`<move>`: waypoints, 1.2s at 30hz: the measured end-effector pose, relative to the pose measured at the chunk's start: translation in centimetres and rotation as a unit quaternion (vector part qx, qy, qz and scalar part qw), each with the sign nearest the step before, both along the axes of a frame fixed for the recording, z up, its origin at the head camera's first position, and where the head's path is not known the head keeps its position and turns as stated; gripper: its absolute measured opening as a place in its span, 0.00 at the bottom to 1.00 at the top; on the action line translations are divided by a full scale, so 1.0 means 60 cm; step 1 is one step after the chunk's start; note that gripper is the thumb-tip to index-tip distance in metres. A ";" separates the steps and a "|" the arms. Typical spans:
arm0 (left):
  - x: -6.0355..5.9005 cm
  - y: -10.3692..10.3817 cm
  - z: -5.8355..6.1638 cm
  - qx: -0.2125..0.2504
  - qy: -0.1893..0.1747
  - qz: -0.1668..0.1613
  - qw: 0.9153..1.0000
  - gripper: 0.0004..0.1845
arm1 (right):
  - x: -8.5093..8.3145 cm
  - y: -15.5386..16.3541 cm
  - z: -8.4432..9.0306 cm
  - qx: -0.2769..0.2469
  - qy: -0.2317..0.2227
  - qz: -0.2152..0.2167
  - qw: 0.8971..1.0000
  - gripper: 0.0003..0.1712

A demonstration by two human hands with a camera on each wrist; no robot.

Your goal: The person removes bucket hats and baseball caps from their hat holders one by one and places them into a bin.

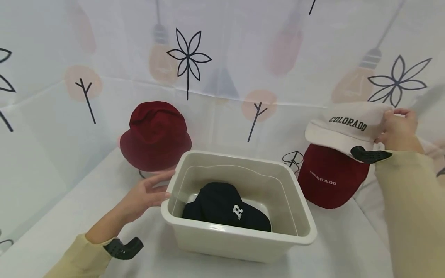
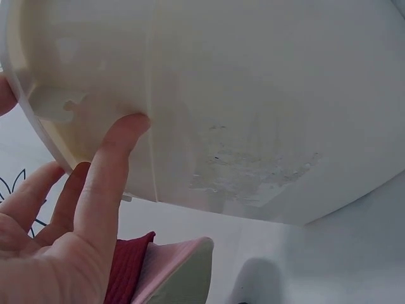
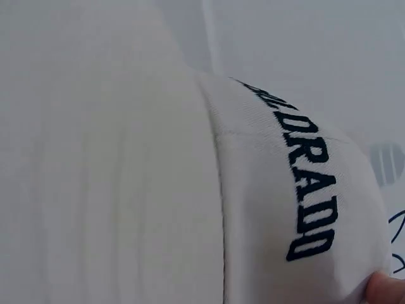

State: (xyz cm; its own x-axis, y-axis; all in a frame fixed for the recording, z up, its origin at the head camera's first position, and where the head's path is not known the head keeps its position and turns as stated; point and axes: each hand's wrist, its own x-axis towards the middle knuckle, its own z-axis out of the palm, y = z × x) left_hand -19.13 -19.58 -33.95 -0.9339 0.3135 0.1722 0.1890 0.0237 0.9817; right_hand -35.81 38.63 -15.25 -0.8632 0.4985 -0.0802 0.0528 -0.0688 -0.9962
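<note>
A cream rectangular plastic bin (image 1: 292, 216) with a rolled rim stands in the middle of the white cloth-covered surface (image 1: 347, 247), open ground lying in front of it and to either side. Inside it rests a black fabric cap with a white letter R (image 1: 226, 206). Behind the bin's left corner a dark red soft-brimmed bucket hat (image 1: 155, 135) sits raised above the surface near the patterned white backdrop cloth (image 1: 243, 50). At the right, a dark red fabric cap lettered COLORADO (image 1: 328, 177) leans just beside the bin's far right corner; directly above it, seemingly resting on it, sits a cream fabric cap with dark COLORADO lettering (image 1: 347, 129).

The left hand (image 1: 144, 197), fingers straight and spread, rests its fingertips (image 2: 126, 130) on the bin's smooth outer wall below the rim at the left end; this grip closes on nothing. The right hand (image 1: 398, 129) has its grip clamped on the rear of the cream cap's crown, fingers curled over the top and a fingertip (image 3: 386, 288) pressed against the fabric near the lettering. Both sleeves are pale yellow, each wrist carrying a black mount
</note>
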 end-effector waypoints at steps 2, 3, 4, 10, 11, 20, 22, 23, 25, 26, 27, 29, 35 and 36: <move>-0.001 0.000 0.000 0.005 0.002 -0.002 1.000 0.34 | -0.007 0.011 0.003 -0.032 0.018 -0.002 0.999 0.10; -0.001 0.000 -0.001 0.008 0.002 -0.004 1.000 0.33 | -0.013 0.016 0.004 -0.033 0.024 -0.005 0.999 0.11; -0.001 0.000 -0.001 0.011 0.002 -0.006 1.000 0.33 | -0.017 0.021 0.004 -0.031 0.029 -0.011 0.999 0.11; -0.004 0.002 -0.003 0.013 0.003 -0.009 1.000 0.33 | -0.014 0.019 0.016 -0.031 0.073 -0.042 0.996 0.14; -0.004 0.002 -0.003 0.012 0.003 -0.008 1.000 0.33 | -0.008 0.014 0.020 -0.042 0.082 -0.037 0.995 0.15; 0.001 0.001 0.003 0.012 -0.003 -0.002 1.000 0.33 | 0.042 -0.037 0.041 -0.123 0.156 0.065 0.978 0.18; 0.002 0.002 0.005 0.011 -0.005 -0.002 1.000 0.33 | 0.048 -0.043 0.043 -0.149 0.168 0.093 0.970 0.16; 0.002 0.003 0.005 0.010 -0.005 -0.001 1.000 0.33 | 0.053 -0.047 0.044 -0.154 0.170 0.106 0.967 0.16; 0.003 0.004 0.007 0.007 -0.006 0.001 1.000 0.33 | 0.059 -0.053 0.044 -0.163 0.172 0.130 0.963 0.17; 0.004 0.004 0.008 0.008 -0.007 0.001 1.000 0.33 | 0.062 -0.056 0.043 -0.164 0.174 0.143 0.960 0.17; 0.005 0.005 0.009 0.009 -0.006 0.001 1.000 0.33 | 0.065 -0.060 0.043 -0.165 0.175 0.155 0.958 0.17; 0.005 0.005 0.010 0.011 -0.006 0.001 1.000 0.33 | 0.072 -0.071 0.042 -0.157 0.180 0.173 0.955 0.18; 0.005 0.003 0.010 0.012 -0.013 0.003 1.000 0.33 | 0.094 -0.110 0.029 -0.154 0.209 0.230 0.938 0.16; 0.005 0.003 0.010 0.010 -0.015 0.005 1.000 0.33 | 0.098 -0.117 0.027 -0.154 0.210 0.235 0.936 0.17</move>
